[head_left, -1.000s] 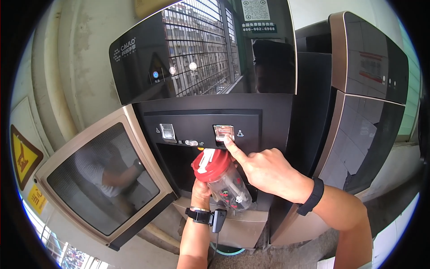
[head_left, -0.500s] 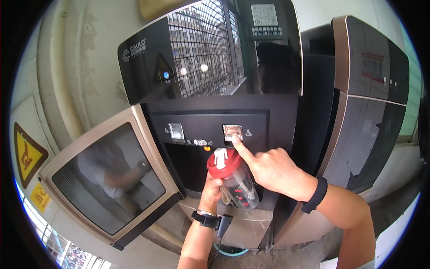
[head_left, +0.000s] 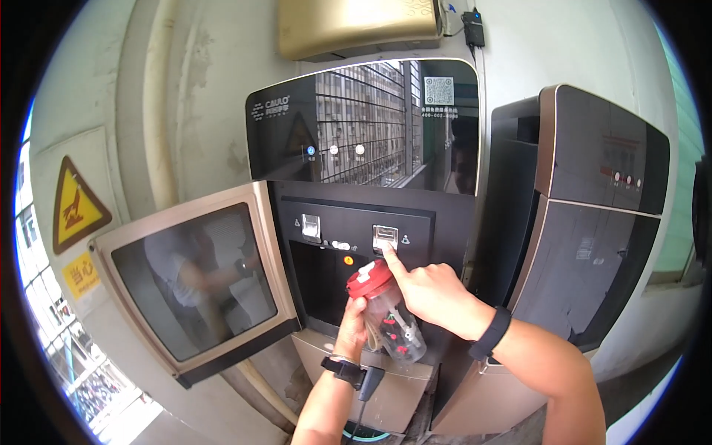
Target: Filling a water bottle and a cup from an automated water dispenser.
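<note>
My left hand [head_left: 351,328] is wrapped round a clear water bottle [head_left: 398,326] with a red lid [head_left: 369,280] and small red and white figures on its side. The bottle leans, its lid end up and to the left, just below the right silver push tap [head_left: 385,236] of a black water dispenser [head_left: 348,194]. On that tap's lower part rests the index finger of my right hand [head_left: 436,291]. Its other fingers are curled and grip nothing. A second silver push tap [head_left: 311,228] is on the left. The bottle's mouth and any water flow cannot be made out.
The dispenser's framed door [head_left: 194,285] swings out at the left, beside a yellow warning sign [head_left: 77,205]. A second dispenser [head_left: 604,252] stands close on the right. Above hangs a gold-coloured box [head_left: 360,28]. A pale blue rim [head_left: 365,436] shows low down.
My view has tilted upward, bringing in the gold box. My left hand still holds the bottle under the tap, and my right index finger stays on the tap.
</note>
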